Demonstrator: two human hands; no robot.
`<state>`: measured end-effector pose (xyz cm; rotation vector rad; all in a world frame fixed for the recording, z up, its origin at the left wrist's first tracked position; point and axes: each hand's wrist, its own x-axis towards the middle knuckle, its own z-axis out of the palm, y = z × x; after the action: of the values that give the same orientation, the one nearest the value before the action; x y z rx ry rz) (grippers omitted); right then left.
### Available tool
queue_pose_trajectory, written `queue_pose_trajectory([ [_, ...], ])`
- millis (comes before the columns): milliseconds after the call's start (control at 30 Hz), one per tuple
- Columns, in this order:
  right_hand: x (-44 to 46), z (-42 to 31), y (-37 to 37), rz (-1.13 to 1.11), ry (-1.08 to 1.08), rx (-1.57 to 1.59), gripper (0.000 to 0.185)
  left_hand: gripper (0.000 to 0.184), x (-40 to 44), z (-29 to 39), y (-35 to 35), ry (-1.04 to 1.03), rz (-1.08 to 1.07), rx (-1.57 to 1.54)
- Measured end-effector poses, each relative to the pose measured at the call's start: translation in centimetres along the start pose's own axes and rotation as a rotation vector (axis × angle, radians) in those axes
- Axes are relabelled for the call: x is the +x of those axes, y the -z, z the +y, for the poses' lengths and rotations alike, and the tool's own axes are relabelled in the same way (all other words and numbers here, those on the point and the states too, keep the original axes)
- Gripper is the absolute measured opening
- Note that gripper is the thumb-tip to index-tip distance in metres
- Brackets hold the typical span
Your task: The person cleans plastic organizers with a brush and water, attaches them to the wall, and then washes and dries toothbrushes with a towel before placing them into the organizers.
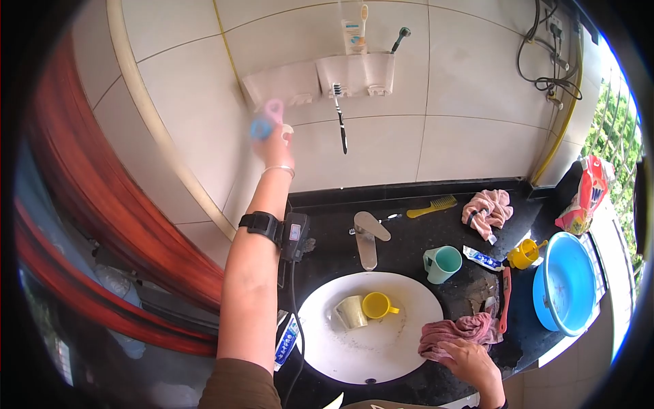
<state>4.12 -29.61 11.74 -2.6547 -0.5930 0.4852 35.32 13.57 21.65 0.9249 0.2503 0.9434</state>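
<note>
My left hand (276, 146) is raised near the tiled wall, below the left part of the white wall holder (283, 85). It grips something blurred, with a pink loop and a blue part (261, 128). At the basin's right edge, my right hand (472, 363) is closed on a crumpled dark pink cloth (463, 332). Inside the white oval basin (388, 358) lie a pale cup (352, 312) and a yellow cup (377, 305). A black-and-white toothbrush (341, 123) hangs from the holder.
Around the faucet (368, 245) are a yellow comb (432, 206), a pink cloth (487, 210), a green cup (443, 264), a toothpaste tube (483, 258) and a small yellow cup (524, 254). A blue basin (567, 283) stands at the right. Red curtains (122, 198) hang left.
</note>
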Motion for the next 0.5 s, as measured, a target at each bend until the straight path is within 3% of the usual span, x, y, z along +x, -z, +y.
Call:
queue_pose_trajectory([
  [133,0.0,-0.7,0.3,0.006,-0.003,-0.021,0.035,0.023,0.6,0.1,0.3,-0.108,-0.062,0.098],
  [200,0.0,-0.8,0.3,0.028,0.001,-0.020,0.035,0.024,0.9,0.2,0.3,-0.527,0.029,0.552],
  [233,0.0,-0.7,0.2,0.029,0.001,-0.023,0.035,0.024,0.8,0.3,0.4,-0.527,0.031,0.550],
  [300,-0.2,-0.4,-0.1,0.032,0.019,-0.024,0.035,0.024,0.4,0.5,0.4,-0.622,0.078,0.880],
  [433,-0.3,-0.5,0.0,0.029,0.009,-0.016,0.035,0.024,0.9,-0.8,0.3,-0.638,0.061,0.813],
  [500,-0.4,-0.6,0.0,0.017,-0.004,-0.001,0.035,0.022,2.0,-2.0,0.4,-0.428,-0.056,0.309],
])
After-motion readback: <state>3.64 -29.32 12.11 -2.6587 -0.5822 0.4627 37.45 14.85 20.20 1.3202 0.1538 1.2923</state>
